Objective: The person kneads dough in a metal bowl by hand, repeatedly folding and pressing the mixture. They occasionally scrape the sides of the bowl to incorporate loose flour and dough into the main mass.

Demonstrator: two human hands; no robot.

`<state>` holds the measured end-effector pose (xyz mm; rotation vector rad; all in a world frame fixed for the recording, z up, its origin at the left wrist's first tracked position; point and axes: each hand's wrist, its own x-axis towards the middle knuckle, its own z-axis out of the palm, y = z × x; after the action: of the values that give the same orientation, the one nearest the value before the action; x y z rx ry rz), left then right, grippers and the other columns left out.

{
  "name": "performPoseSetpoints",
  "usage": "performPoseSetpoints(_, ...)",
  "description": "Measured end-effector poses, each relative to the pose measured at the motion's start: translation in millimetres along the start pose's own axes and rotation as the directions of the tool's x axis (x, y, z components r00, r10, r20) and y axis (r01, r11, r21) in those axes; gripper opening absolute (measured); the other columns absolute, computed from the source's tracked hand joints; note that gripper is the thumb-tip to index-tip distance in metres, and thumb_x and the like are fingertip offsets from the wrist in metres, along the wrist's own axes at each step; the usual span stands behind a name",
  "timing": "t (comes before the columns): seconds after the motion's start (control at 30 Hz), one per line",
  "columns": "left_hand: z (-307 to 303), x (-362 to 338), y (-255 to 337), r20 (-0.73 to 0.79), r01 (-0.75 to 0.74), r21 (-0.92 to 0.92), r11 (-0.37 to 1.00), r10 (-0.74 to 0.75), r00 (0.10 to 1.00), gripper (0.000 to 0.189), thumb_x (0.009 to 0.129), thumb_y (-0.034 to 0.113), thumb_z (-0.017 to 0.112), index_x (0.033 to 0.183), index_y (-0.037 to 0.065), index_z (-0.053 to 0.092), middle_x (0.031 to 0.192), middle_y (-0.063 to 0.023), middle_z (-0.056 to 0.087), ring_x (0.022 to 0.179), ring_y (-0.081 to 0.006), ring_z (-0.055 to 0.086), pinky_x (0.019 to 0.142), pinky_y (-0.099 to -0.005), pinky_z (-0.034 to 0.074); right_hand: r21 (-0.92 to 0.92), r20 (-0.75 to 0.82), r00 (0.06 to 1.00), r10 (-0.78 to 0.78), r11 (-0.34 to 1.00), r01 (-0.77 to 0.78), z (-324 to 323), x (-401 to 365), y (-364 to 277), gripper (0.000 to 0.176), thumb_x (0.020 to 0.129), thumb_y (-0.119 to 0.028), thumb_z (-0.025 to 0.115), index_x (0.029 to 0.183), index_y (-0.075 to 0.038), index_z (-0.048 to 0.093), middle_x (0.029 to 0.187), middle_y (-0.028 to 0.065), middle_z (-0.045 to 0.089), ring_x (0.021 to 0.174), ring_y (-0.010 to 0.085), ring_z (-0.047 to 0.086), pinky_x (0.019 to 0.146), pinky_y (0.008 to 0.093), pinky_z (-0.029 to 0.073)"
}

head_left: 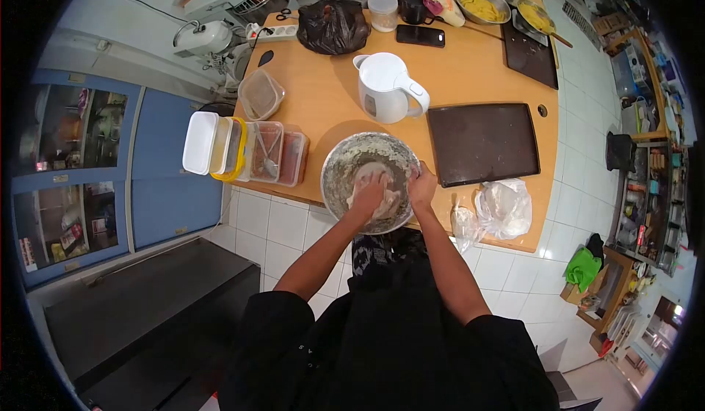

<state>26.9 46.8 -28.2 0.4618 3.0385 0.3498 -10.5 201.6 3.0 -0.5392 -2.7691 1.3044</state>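
A large metal mixing bowl (336, 150) stands at the table's near edge, its inner wall smeared with flour and bits of dough. Inside it lies a pale, soft lump of dough (383, 204). My left hand (369, 192) is down in the bowl, its fingers pressed into the dough and partly hidden by it. At the bowl's right rim, my right hand (421, 187) is closed around the edge.
Behind the bowl stands a white electric kettle (385, 80); a dark baking tray (485, 144) lies to the right. Plastic bags (504, 209) rest at the front right corner. Stacked plastic containers (264, 150) and lids sit left. A phone (420, 35) and black bag (333, 27) are farther back.
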Motion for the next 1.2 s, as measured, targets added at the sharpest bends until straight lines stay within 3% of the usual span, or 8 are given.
performPoseSetpoints(0.1, 14, -20, -4, 0.024, -0.253, -0.006, 0.967, 0.253, 0.967, 0.03, 0.088, 0.021, 0.05, 0.115, 0.013, 0.061, 0.11, -0.0073, 0.063, 0.112, -0.024, 0.055, 0.098, -0.0549, 0.035, -0.013, 0.0, 0.999, -0.032, 0.999, 0.032, 7, 6, 11, 0.016, 0.087, -0.015, 0.059, 0.097, -0.003, 0.063, 0.077, 0.0267, 0.063, 0.075, 0.0453, 0.062, 0.067, 0.0513, 0.048)
performPoseSetpoints(0.4, 38, 45, 1, 0.111, -0.013, -0.125, 0.992, 0.027, 0.993, 0.019, 0.083, 0.019, 0.052, 0.09, 0.011, 0.068, 0.089, -0.0126, 0.069, 0.082, -0.0285, 0.067, 0.079, -0.047, 0.047, 0.063, 0.048, 0.997, -0.059, 0.996, 0.055, -3, 5, 7, 0.015, 0.088, -0.013, 0.058, 0.094, 0.0, 0.063, 0.074, 0.0279, 0.061, 0.072, 0.0456, 0.061, 0.061, 0.0477, 0.047)
performPoseSetpoints(0.5, 64, 70, -4, 0.221, 0.466, -0.129, 0.875, -0.433, 0.874, 0.017, 0.083, 0.015, 0.051, 0.09, 0.007, 0.065, 0.091, -0.0202, 0.067, 0.082, -0.0338, 0.066, 0.074, -0.0447, 0.05, 0.026, 0.063, 0.996, -0.057, 0.998, 0.056, -2, 7, 8, 0.015, 0.089, -0.013, 0.057, 0.092, 0.0, 0.062, 0.07, 0.0266, 0.061, 0.068, 0.045, 0.061, 0.057, 0.0468, 0.046)
performPoseSetpoints(0.63, 73, 86, -19, 0.023, 0.534, -0.82, 0.205, -0.921, 0.388, 0.038, 0.086, 0.038, 0.058, 0.078, 0.002, 0.065, 0.071, -0.0111, 0.066, 0.064, -0.0249, 0.063, 0.068, -0.0432, 0.049, 0.014, 0.077, 0.992, -0.102, 0.995, 0.101, 2, 15, 8, 0.014, 0.089, -0.014, 0.057, 0.09, 0.0, 0.062, 0.066, 0.0253, 0.06, 0.064, 0.0441, 0.061, 0.056, 0.0473, 0.046)
performPoseSetpoints(0.77, 44, 76, -29, 0.538, 0.173, -0.84, -0.514, -0.75, 0.384, 0.044, 0.091, 0.042, 0.052, 0.092, 0.0, 0.064, 0.088, -0.009, 0.063, 0.08, -0.0196, 0.058, 0.07, -0.0389, 0.047, -0.024, 0.069, 0.993, -0.092, 0.995, 0.094, 0, 18, 4, 0.014, 0.089, -0.014, 0.058, 0.091, 0.0, 0.061, 0.066, 0.0256, 0.06, 0.065, 0.044, 0.061, 0.057, 0.0481, 0.046)
performPoseSetpoints(0.87, 26, 57, -23, 0.379, 0.495, -0.85, 0.18, -0.443, 0.812, 0.041, 0.097, 0.038, 0.047, 0.115, 0.002, 0.057, 0.11, -0.0094, 0.06, 0.1, -0.0219, 0.057, 0.089, -0.0346, 0.045, -0.033, 0.076, 0.996, -0.043, 0.998, 0.046, 3, 17, 7, 0.015, 0.088, -0.016, 0.059, 0.094, -0.002, 0.062, 0.071, 0.0263, 0.062, 0.069, 0.0448, 0.062, 0.061, 0.0502, 0.047)
performPoseSetpoints(0.97, 5, 43, -13, 0.32, 0.242, -0.576, 0.781, -0.057, 0.946, 0.043, 0.096, 0.037, 0.049, 0.12, 0.002, 0.056, 0.116, -0.0143, 0.059, 0.108, -0.0298, 0.055, 0.095, -0.0379, 0.043, -0.073, 0.072, 0.997, -0.028, 0.997, 0.034, 1, 17, 7, 0.016, 0.088, -0.016, 0.06, 0.096, -0.003, 0.062, 0.073, 0.0266, 0.063, 0.071, 0.0451, 0.062, 0.063, 0.0511, 0.048)
performPoseSetpoints(1.2, -107, 14, -5, 0.441, -0.263, -0.125, 0.957, 0.291, 0.849, 0.044, 0.094, 0.041, 0.047, 0.124, 0.01, 0.058, 0.133, -0.0128, 0.05, 0.124, -0.0352, 0.047, 0.101, -0.0444, 0.039, -0.14, 0.091, 0.996, -0.021, 0.99, 0.034, 0, 21, 4, 0.015, 0.088, -0.017, 0.06, 0.095, -0.003, 0.061, 0.072, 0.0259, 0.063, 0.071, 0.0441, 0.063, 0.064, 0.0512, 0.049)
